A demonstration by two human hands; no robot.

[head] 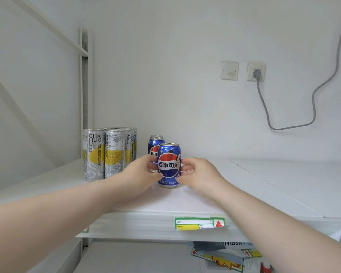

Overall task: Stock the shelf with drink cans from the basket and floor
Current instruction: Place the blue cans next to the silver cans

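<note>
Bare forearms reach onto the white shelf (264, 184). Left hand (140, 172) and right hand (197, 174) both curl around the upright blue Pepsi can (168, 164) between them. More Pepsi cans (154, 143) stand just behind the left hand's fingers, and tall silver-yellow cans (106, 152) stand farther left.
</note>
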